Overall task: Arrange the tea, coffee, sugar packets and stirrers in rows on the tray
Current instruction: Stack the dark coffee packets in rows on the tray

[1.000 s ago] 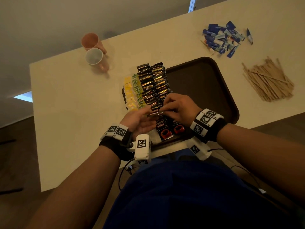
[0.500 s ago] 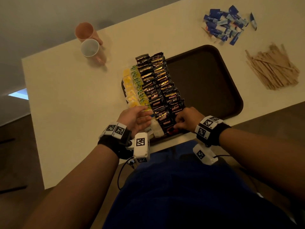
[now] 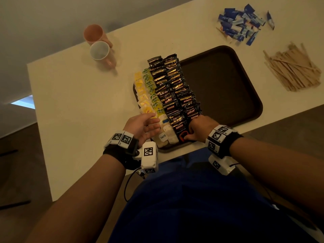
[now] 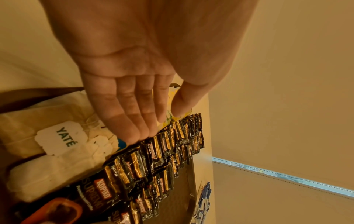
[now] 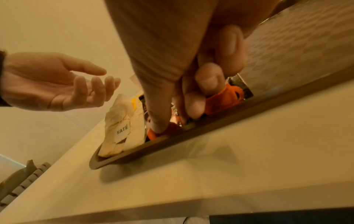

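Observation:
A dark brown tray (image 3: 228, 88) holds a yellow tea row (image 3: 142, 95), a green tea row (image 3: 152, 92) and two rows of black coffee packets (image 3: 168, 95). White tea bags (image 3: 164, 136) with a YATÉ tag (image 4: 61, 139) lie at the near end. My left hand (image 3: 145, 126) hovers open over those tea bags, fingers straight (image 4: 134, 113), holding nothing. My right hand (image 3: 196, 128) is at the near end of the coffee rows, fingers curled (image 5: 193, 103) onto the nearest coffee packet (image 5: 228, 98), thumb pressing its orange print. Blue sugar packets (image 3: 240, 23) and wooden stirrers (image 3: 292, 69) lie in piles on the table, right of the tray.
Two cups (image 3: 99, 50) stand at the table's far left. The right half of the tray is bare. The tray's near rim (image 5: 191, 139) sits close to the table's front edge, right in front of my body.
Both hands have left the middle of the coffee rows. The right hand moved down to the rows' near end; the left hand drew back and opened over the tea bags.

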Tool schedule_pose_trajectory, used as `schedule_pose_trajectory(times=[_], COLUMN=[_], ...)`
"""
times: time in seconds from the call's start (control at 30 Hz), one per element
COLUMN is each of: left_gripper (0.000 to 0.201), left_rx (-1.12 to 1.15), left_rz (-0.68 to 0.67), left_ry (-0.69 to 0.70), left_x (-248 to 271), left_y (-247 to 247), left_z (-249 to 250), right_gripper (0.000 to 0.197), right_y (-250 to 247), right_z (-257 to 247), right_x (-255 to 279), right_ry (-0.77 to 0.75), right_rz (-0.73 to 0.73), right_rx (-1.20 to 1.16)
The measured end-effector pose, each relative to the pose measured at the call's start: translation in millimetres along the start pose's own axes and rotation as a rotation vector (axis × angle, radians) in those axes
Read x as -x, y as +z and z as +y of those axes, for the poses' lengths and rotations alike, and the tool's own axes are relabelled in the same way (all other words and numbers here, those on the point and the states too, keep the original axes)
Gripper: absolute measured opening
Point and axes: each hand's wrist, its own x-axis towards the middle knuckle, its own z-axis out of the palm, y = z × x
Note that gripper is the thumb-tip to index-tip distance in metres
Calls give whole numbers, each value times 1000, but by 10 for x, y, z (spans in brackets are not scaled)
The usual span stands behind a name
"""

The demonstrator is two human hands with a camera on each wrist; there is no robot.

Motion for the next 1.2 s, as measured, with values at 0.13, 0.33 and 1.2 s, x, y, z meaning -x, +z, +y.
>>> schedule_pose_trajectory(times=[0.13,0.33,1.2], left_gripper=[25,26,22], left_rx=[2,-6,-15], left_rz=[-4,0,81], left_ry=[0,-5,20], left_x=[-1,-4,-137], left_y=[-12,13,-111], left_z=[-4,-13,84], right_gripper=[31,35,36], right_y=[13,-13,-53], right_z=[-22,-31,525], right_x=[8,-34,34], right_ry=[-2,18,143], right_rz=[11,32,160], right_rx=[23,32,-135])
